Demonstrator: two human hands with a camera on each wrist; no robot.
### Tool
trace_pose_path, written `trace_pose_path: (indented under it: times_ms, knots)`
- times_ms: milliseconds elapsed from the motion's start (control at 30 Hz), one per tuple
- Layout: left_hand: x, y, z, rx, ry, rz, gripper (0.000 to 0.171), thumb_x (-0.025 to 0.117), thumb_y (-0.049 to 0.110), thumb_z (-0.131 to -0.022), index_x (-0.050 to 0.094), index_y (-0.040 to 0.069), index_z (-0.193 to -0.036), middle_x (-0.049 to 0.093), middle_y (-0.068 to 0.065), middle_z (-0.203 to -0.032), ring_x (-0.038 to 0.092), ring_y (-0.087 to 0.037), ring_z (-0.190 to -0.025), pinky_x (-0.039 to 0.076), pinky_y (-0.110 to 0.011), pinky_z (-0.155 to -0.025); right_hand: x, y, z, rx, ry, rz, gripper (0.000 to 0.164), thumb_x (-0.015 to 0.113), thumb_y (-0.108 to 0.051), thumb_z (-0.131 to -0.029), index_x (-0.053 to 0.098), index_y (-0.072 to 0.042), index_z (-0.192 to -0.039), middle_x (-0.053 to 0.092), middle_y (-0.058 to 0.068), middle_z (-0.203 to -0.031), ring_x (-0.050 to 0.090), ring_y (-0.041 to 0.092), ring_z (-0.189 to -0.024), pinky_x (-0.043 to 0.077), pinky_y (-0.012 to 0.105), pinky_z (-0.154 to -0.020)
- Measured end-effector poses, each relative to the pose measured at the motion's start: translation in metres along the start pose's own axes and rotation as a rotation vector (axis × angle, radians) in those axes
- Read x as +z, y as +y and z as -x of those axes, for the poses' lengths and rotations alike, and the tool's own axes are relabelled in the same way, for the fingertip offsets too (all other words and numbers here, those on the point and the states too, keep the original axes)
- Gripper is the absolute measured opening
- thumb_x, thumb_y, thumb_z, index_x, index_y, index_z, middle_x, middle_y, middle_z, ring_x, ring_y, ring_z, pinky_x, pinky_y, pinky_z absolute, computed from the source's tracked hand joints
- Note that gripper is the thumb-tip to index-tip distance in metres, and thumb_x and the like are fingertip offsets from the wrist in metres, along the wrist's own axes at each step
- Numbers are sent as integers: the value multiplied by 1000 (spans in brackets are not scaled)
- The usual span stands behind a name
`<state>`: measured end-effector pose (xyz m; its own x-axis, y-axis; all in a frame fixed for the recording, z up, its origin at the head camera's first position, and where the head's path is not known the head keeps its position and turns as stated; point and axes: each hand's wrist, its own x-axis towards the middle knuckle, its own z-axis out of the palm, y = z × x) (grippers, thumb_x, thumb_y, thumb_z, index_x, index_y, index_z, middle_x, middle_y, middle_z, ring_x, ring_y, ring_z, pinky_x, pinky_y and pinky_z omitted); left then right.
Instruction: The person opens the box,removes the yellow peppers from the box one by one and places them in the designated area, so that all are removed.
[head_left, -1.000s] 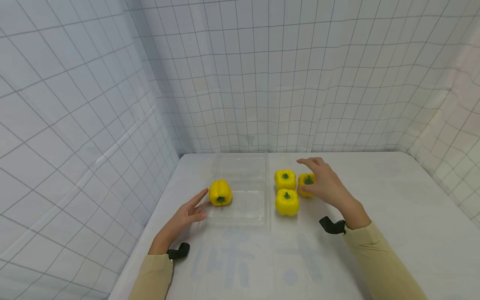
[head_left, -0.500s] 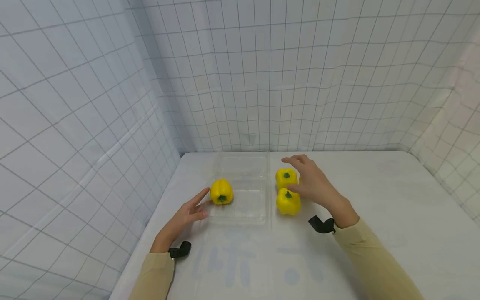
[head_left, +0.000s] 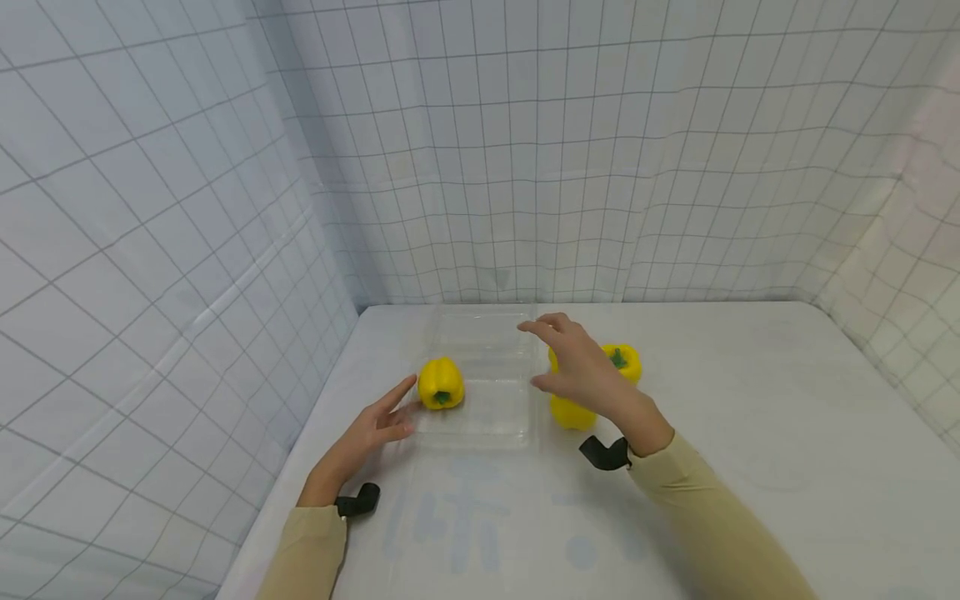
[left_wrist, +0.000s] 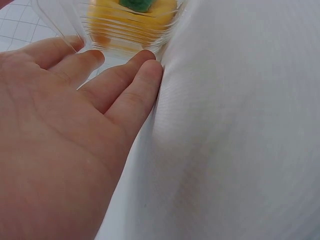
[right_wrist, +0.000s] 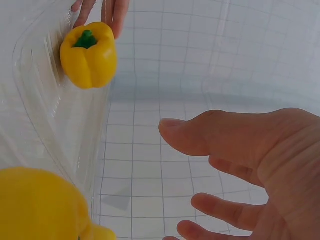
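Note:
A yellow bell pepper with a green stem lies in the left part of a clear plastic clamshell box. My left hand rests at the box's left side, and in the left wrist view its straightened fingers reach the ribbed wall. Over a cluster of yellow peppers hovers my right hand, thumb and fingers apart with nothing between them. It partly covers the front pepper and the back one; the right-hand pepper shows beside it. In the right wrist view a pepper sits at lower left.
The box's lid lies folded back behind its base on the white table. Grid-patterned white curtains hang behind the table and along both sides.
My right hand has moved left, from over the right-hand pepper across the cluster toward the box, fingers still spread. My left hand and the pepper in the box have stayed put.

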<state>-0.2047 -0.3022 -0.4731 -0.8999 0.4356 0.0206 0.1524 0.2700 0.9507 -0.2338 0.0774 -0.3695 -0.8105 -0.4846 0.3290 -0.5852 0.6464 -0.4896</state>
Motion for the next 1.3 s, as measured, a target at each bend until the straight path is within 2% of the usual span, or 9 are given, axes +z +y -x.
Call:
trace_pose_path:
  times_ms: [200, 367, 667, 967, 1133, 1300]
  knots:
    - [0, 1, 0, -9, 2, 4, 74, 57, 12, -102, 18, 25, -163, 10, 6, -167, 26, -33, -148, 25, -60, -114, 15, -7, -6, -14, -37, -16, 76, 85, -13, -80, 51, -21, -147, 45, 7, -141, 49, 29, -119, 52, 42, -92]
    - [0, 0, 0, -13, 5, -6, 74, 57, 13, -102, 18, 26, -163, 10, 6, -167, 26, -32, -148, 25, -60, -114, 27, -12, -10, -18, -53, -31, 76, 85, -14, -80, 51, -22, -147, 46, 6, -142, 50, 28, -119, 50, 42, -94]
    - [0, -1, 0, 6, -5, -6, 74, 57, 11, -102, 16, 20, -163, 9, 3, -168, 24, -35, -148, 25, -62, -113, 50, -16, -19, -44, -68, -46, 76, 86, -14, -80, 52, -22, -147, 48, 5, -140, 53, 24, -116, 50, 38, -92]
    - [0, 1, -1, -21, 5, 3, 74, 57, 14, -102, 16, 22, -163, 10, 5, -167, 25, -35, -148, 24, -63, -113, 69, -24, -29, -60, -110, -61, 76, 85, -13, -81, 51, -25, -148, 47, 5, -142, 56, 23, -112, 54, 32, -84]
    - [-1, -1, -2, -9, 1, 2, 74, 57, 13, -102, 16, 20, -163, 10, 3, -168, 26, -35, -148, 26, -63, -113, 80, -27, -35, -81, -133, -84, 75, 85, -11, -81, 52, -22, -147, 48, 5, -141, 55, 24, -114, 53, 33, -86]
    - [-1, -3, -2, -13, -1, 13, 73, 56, 11, -102, 18, 25, -163, 10, 4, -167, 27, -34, -148, 27, -63, -112, 90, -29, -41, -99, -149, -72, 74, 85, -11, -81, 52, -22, -147, 48, 6, -141, 53, 23, -118, 52, 36, -92]
